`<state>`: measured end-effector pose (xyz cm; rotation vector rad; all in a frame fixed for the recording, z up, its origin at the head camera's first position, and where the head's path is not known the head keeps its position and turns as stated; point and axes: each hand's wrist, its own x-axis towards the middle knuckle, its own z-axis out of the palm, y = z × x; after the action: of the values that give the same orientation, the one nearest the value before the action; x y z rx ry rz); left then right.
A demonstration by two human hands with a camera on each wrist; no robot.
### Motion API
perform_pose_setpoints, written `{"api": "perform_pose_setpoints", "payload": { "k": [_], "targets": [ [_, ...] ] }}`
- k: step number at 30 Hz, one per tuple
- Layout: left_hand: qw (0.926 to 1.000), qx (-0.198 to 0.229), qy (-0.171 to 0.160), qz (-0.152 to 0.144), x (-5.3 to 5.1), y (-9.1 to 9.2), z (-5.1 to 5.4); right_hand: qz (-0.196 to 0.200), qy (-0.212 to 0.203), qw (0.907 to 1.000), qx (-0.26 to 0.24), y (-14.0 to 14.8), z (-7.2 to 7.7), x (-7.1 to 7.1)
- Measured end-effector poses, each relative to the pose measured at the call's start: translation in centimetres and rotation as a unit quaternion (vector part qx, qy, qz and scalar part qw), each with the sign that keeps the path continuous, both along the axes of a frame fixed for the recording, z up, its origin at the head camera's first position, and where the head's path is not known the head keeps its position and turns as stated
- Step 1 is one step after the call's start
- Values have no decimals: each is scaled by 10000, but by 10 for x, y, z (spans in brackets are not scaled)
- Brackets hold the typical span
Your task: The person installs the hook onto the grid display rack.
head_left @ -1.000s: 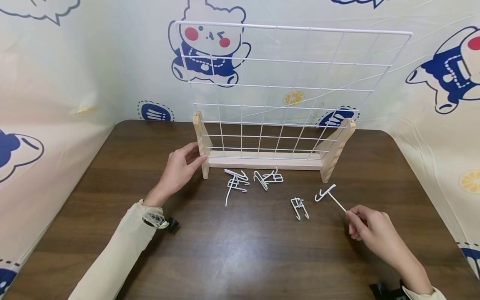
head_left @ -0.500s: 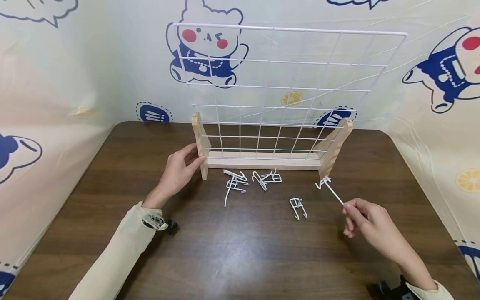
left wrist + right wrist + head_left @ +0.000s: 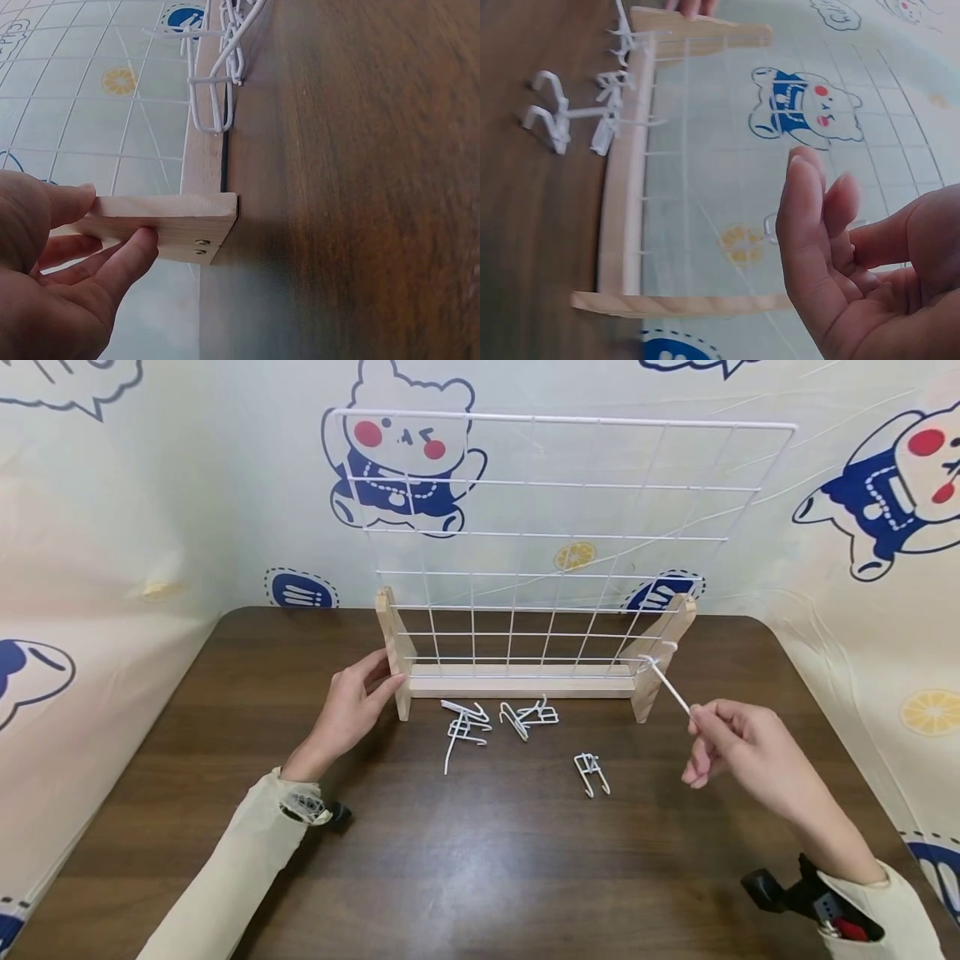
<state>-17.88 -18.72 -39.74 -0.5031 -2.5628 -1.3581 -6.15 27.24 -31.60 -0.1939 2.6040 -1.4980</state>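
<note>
A white wire grid panel (image 3: 562,420) stands upright in a wooden stand (image 3: 517,686). My left hand (image 3: 341,714) grips the stand's left side piece (image 3: 172,225), thumb and fingers on its edge and outer face. At the right, my right hand (image 3: 750,756) pinches the straight rod of a white wire hook (image 3: 670,687). The hook's head is raised in front of the right side piece (image 3: 647,697), near the grid's lower right corner; whether it touches a wire I cannot tell. In the right wrist view, the curled fingers (image 3: 802,225) mostly hide the hook.
Several loose white wire hooks lie before the stand, tangled at the left (image 3: 467,725) and in the middle (image 3: 528,717). A separate double-pronged hook (image 3: 592,774) lies nearer on the brown table (image 3: 465,877). Behind hangs a printed curtain (image 3: 225,485).
My right hand has lifted the hook up and forward, from above the tabletop to the lower right of the grid. The left hand keeps its grip on the side piece.
</note>
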Motion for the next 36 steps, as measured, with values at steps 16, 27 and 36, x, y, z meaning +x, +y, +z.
{"api": "perform_pose_setpoints", "payload": {
  "k": [16,27,36],
  "targets": [
    [10000,40,-17,-22,-2,-1,0,-1136,683,9893,616,17,67,-42],
    [10000,34,-54,-43,-2,-2,1,-2152,982,9715,-149,12,94,-55],
    [9999,59,-109,-74,-1,-3,-1,-2475,1653,9521,-699,-3,98,-64]
  ]
}}
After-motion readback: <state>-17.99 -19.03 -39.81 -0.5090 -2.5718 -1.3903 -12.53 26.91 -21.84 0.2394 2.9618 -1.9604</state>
